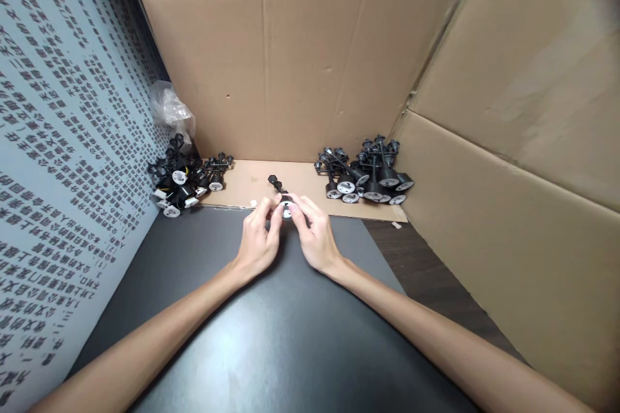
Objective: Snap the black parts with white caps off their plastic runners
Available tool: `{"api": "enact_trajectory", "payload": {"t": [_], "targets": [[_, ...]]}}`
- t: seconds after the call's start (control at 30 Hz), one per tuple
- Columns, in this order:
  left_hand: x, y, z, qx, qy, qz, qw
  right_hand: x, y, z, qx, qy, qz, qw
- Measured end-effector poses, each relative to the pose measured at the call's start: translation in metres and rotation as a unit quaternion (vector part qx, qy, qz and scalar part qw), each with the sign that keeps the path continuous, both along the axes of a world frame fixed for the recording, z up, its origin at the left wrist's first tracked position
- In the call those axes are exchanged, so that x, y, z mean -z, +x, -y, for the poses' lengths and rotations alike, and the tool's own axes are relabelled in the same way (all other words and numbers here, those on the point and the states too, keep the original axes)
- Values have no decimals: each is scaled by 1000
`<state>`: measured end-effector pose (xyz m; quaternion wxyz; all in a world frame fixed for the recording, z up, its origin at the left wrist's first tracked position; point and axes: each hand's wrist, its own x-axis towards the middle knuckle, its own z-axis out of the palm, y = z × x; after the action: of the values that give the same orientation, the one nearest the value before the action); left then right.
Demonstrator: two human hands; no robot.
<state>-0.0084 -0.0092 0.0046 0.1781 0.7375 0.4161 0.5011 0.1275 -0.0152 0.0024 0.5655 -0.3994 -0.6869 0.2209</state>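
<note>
Both hands hold one small black lamp-like piece (276,183) with a white round base (287,211), over the far part of the dark mat (285,329). My left hand (260,235) grips the base from the left, thumb against the white face. From the right, my right hand (313,232) closes on the same base, its thumb also on the white face. The black stem points away from me, up and slightly left. The fingers behind the base are partly hidden.
Similar black pieces with white bases lie in a pile at the back left (179,177) and another at the back right (372,174). A clear plastic bag (170,106) rests behind the left pile. Cardboard walls (300,64) stand behind and right; a printed sheet (62,142) stands left.
</note>
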Motion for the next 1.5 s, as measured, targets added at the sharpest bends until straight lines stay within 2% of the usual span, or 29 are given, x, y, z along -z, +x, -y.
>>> {"api": "enact_trajectory", "payload": {"t": [0.27,0.77,1.03,1.5], "targets": [[1,0,0,4,4,-3,1000,0,1,-1,13,24,15,1000],[-4,0,1,-3,-25,24,999,1,-1,1,-7,6,37,999],[-2,-1,1,-6,-25,10,1000,-1,1,1,-25,-31,13,999],[-2,-1,1,-6,-30,3,1000,0,1,0,-28,-44,-6,999]]}}
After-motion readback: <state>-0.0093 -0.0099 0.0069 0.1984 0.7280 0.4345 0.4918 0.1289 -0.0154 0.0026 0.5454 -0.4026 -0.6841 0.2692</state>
